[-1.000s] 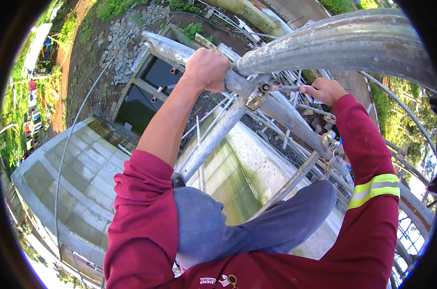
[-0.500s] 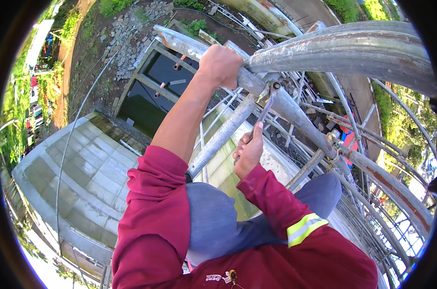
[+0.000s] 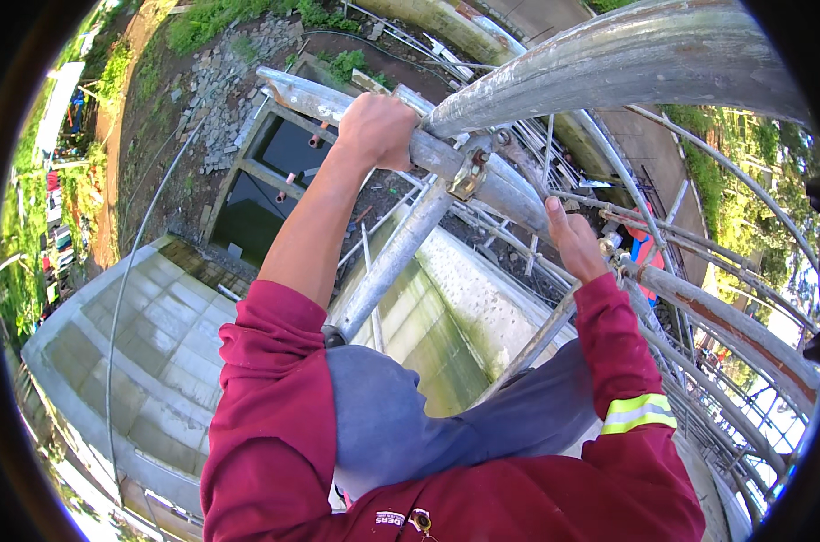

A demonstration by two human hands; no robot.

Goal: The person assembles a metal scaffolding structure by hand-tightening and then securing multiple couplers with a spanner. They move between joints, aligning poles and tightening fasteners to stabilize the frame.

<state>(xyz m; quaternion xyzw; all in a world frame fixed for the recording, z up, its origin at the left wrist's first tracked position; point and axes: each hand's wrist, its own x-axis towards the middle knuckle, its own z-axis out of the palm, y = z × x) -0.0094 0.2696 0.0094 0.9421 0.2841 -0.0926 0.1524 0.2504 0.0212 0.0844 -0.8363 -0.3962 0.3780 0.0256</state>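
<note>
My left hand [image 3: 377, 133] is wrapped round a grey scaffold tube [image 3: 516, 196] that slants across the view. A metal scaffold clamp [image 3: 469, 172] sits on this tube just right of that hand, where another tube [image 3: 396, 257] runs down toward my legs. Closed, with the thumb up along the handle, my right hand [image 3: 574, 238] holds a spanner [image 3: 527, 164]. The spanner's head end is at the bolt beside the clamp. Part of its handle is hidden in my fingers. A second clamp [image 3: 614, 252] is close by my right hand.
A thick tube [image 3: 609, 77] crosses above the work at the upper right. More scaffold poles [image 3: 726, 330] stand to the right. Far below lie a water-filled concrete pit [image 3: 256, 212], broken stones [image 3: 238, 81] and a tiled slab [image 3: 148, 316]. A cable [image 3: 130, 271] hangs at the left.
My right hand has swung the spanner to the right, from pointing down toward me to slanting right. My left hand keeps its hold on the tube. The whole view has shifted slightly.
</note>
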